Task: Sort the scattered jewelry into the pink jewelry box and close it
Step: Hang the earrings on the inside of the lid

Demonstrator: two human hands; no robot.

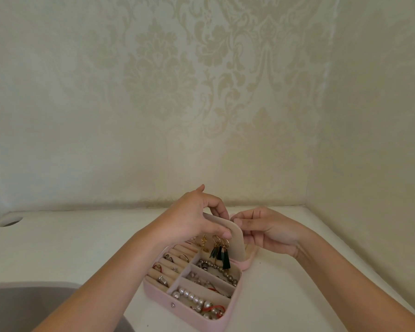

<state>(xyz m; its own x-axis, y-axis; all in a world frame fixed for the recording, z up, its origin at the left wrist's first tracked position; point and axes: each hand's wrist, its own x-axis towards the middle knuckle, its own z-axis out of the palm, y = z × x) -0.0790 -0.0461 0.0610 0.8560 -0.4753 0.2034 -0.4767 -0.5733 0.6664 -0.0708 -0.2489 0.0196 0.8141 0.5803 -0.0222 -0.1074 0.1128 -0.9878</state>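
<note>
Pink rectangular jewelry box (189, 315) sat open on the white tabletop (82, 240), about midway between the left and right edges and closer to the near edge than to the far one. It was turned at an angle, and its snap-button front wall faced the near-left.

Beige lining inside. The left half was ring rolls holding several small rings (163, 280). The right half was three open compartments. The nearest held a string of white pearl beads (192, 298) with a red piece (216, 310) beside it. The farthest held a strand of grey metallic beads (225, 275). The small pieces in the middle one were too small to identify.

A beige rounded earring panel (237, 243) stood upright over the back of the box. A pair of dark green tassel earrings (223, 257) and a gold star-shaped earring (203, 242) hung from it.

Left hand (197, 219) gripped the panel's top, with the fingers curled over the upper edge and the thumb pressed on the front face.

Right hand (268, 231) was at the panel's right side, fingers curled and the thumb on the top edge of the pink lid (232, 215) that stood just behind the panel. It appeared to hold that lid, though the panel hid part of the grip.

A round cut-out hole (10, 221) marked the far-left corner of the tabletop. A grey-brown surface (22, 305) lay off the near-left edge. Cream damask-patterned wallpaper (153, 92) covered the wall behind.
</note>
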